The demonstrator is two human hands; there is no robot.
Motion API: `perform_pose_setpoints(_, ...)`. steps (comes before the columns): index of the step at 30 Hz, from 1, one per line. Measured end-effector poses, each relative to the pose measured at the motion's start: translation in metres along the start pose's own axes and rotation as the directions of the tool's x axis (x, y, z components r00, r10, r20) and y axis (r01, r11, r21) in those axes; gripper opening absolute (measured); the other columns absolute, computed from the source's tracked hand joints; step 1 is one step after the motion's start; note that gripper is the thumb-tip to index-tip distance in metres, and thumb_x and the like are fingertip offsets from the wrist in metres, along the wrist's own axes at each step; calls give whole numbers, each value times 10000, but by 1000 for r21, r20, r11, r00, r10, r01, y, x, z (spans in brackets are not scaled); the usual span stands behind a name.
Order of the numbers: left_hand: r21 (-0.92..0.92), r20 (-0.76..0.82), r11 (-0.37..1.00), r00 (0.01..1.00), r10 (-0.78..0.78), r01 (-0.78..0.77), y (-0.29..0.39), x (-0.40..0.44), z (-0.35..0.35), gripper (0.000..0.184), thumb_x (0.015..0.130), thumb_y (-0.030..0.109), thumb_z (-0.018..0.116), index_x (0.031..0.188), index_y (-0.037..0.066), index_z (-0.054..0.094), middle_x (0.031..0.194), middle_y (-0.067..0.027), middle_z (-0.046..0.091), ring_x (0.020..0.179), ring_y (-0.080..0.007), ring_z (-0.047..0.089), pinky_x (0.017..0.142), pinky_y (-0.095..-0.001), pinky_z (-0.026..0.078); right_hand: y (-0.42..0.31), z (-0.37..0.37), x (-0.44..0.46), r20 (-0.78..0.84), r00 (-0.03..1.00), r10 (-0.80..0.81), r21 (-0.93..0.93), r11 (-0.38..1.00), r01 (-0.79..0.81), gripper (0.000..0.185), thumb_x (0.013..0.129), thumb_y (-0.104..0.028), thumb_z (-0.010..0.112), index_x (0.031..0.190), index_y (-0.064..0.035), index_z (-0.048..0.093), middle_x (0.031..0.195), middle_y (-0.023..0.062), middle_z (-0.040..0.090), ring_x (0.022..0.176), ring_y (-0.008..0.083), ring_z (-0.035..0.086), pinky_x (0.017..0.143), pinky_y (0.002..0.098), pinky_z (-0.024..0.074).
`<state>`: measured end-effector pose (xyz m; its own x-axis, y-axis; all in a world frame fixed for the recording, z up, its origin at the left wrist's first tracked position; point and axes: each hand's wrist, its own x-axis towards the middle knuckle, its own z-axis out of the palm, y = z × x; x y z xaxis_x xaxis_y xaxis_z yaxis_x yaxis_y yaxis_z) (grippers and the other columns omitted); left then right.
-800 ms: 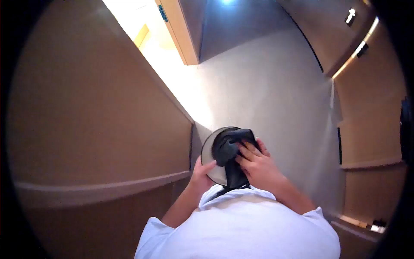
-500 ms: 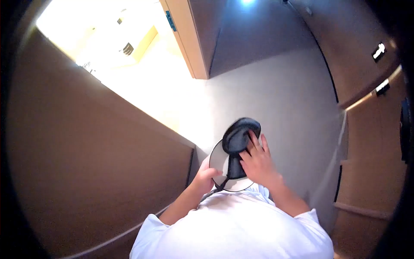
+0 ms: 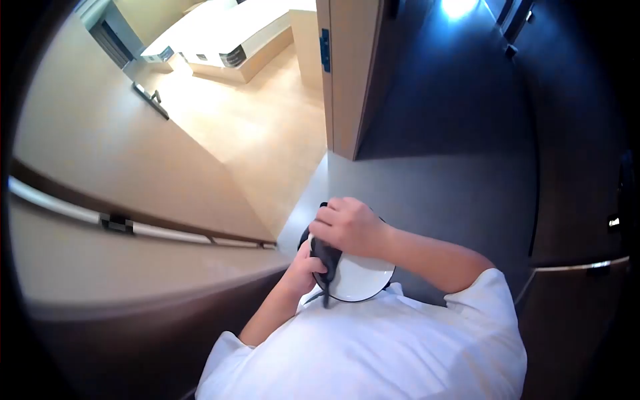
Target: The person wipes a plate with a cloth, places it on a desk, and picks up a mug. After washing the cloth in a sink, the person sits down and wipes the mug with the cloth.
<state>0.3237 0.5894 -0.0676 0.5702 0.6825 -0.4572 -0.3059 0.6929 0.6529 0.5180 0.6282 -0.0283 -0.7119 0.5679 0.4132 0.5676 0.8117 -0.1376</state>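
Close to my white shirt is a round white disc point(image 3: 365, 277) with a dark rim. A black piece point(image 3: 325, 257) lies across its left side, with a thin dark cord point(image 3: 326, 298) hanging toward my shirt; I cannot tell what kind of device this is. My left hand point(image 3: 304, 272) is closed on the left edge, its thumb pressed against the black piece. From above, my right hand point(image 3: 349, 228) curls its fingers over the top of the black piece and covers much of it.
At left a light wooden door point(image 3: 100, 113) with a dark handle point(image 3: 152, 100) stands open. A door frame point(image 3: 343, 87) rises ahead. Beyond the doorway is a bed with a white mattress point(image 3: 233, 33). Grey floor point(image 3: 433, 193) stretches ahead and right, beside dark panels point(image 3: 580, 167).
My right hand has gone from spread fingers on the black round part to a curled grip at the top. The black piece has turned leftward, baring more white disc. The view has shifted.
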Motion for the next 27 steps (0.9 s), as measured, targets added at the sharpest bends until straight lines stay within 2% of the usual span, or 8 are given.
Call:
perform_pose_setpoints(3, -49, -42, 986, 987, 158, -160, 65, 73, -9, 725, 508, 34, 518, 1229, -38, 541, 1097, -81, 616, 1033, -196, 579, 906, -263, 454, 87, 16, 47, 17, 903, 429, 3, 903, -429, 166, 782, -206, 689, 886, -123, 588, 844, 45, 616, 813, 260, 637, 657, 379, 531)
perform_pose_setpoints(5, -1, -113, 962, 956, 270, -272, 109, 121, -18, 774, 494, 57, 504, 1260, -53, 522, 1130, -109, 619, 1083, -216, 584, 952, -280, 449, 146, 32, 74, 31, 687, 726, 66, 684, -726, 176, 824, -204, 695, 925, -96, 600, 890, 124, 662, 859, 348, 670, 723, 467, 547)
perform_pose_setpoints(9, 31, -228, 917, 890, 394, -398, 185, 191, -44, 753, 506, 55, 489, 1251, -50, 508, 1121, -140, 615, 1068, -276, 601, 945, -343, 487, 237, 36, 119, 270, 376, 887, 208, 327, -922, 242, 888, -199, 647, 1028, -10, 592, 948, 246, 679, 939, 463, 633, 774, 537, 518)
perform_pose_setpoints(11, -83, -441, 869, 800, 407, -489, 215, 217, -51, 752, 518, 41, 486, 1267, -33, 491, 1137, -157, 603, 1071, -314, 603, 957, -390, 499, 261, 49, 131, 302, 449, 841, 414, 309, -856, 278, 873, -170, 616, 1068, 25, 584, 967, 290, 665, 960, 478, 629, 828, 504, 513)
perform_pose_setpoints(14, -171, -489, 850, 792, 365, -498, 255, 271, -62, 772, 534, 48, 495, 1303, -15, 458, 1188, -172, 577, 1115, -354, 582, 960, -446, 508, 305, 74, 154, 224, 438, 870, 711, 161, -685, 301, 841, -119, 595, 1098, 37, 600, 935, 220, 682, 916, 328, 688, 828, 406, 526)
perform_pose_setpoints(18, -188, -560, 864, 773, 296, -467, 304, 344, -96, 809, 531, 56, 486, 1337, 7, 441, 1228, -178, 557, 1160, -360, 563, 983, -448, 500, 389, 121, 204, 265, 400, 877, 767, 59, -639, 239, 848, -85, 610, 1057, 32, 611, 926, 183, 686, 880, 235, 659, 807, 351, 511)
perform_pose_setpoints(25, -113, -537, 874, 769, 347, -473, 432, 444, -194, 786, 501, 21, 464, 1285, -34, 491, 1162, -175, 612, 1100, -350, 608, 945, -405, 524, 576, 168, 374, 292, 679, 674, 693, 340, -636, 215, 863, -81, 630, 1061, 2, 642, 959, 229, 682, 947, 411, 650, 798, 414, 511)
perform_pose_setpoints(27, 9, -405, 931, 850, 338, -366, 483, 465, -226, 779, 484, 10, 482, 1260, -33, 515, 1130, -166, 625, 1083, -330, 620, 940, -376, 524, 623, 177, 447, 260, 831, 491, 706, 490, -511, 204, 827, -36, 623, 1026, 3, 640, 907, 190, 688, 845, 317, 672, 771, 374, 515)
